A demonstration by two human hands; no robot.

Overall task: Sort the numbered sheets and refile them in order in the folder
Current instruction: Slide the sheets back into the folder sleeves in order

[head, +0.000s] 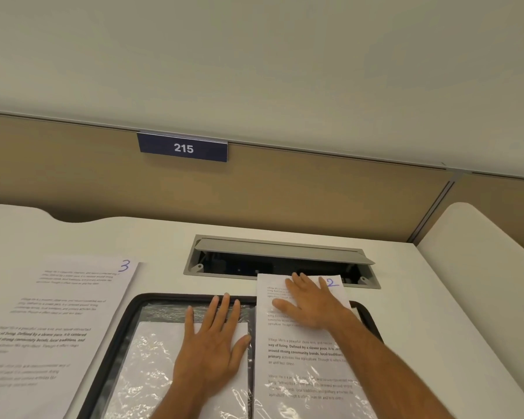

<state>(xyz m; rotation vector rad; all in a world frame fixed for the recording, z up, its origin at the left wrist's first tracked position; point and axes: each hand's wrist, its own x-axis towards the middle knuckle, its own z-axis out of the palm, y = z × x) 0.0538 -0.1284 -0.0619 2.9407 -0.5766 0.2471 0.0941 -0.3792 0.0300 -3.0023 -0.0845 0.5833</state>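
A black-edged folder point(139, 300) lies open on the white desk, with clear plastic sleeves on both sides. My left hand point(211, 340) lies flat with straight fingers on the left sleeve, which holds a white sheet. My right hand point(310, 300) presses flat on the sheet marked 2 point(303, 352). That sheet's lower part sits in the right sleeve and its top sticks out past the folder's far edge. A sheet marked 3 point(61, 322) lies loose on the desk to the left of the folder.
An open grey cable hatch point(279, 255) is set in the desk just beyond the folder. A tan partition with a sign reading 215 point(182, 147) stands behind. A white rounded panel point(478, 234) rises at the right.
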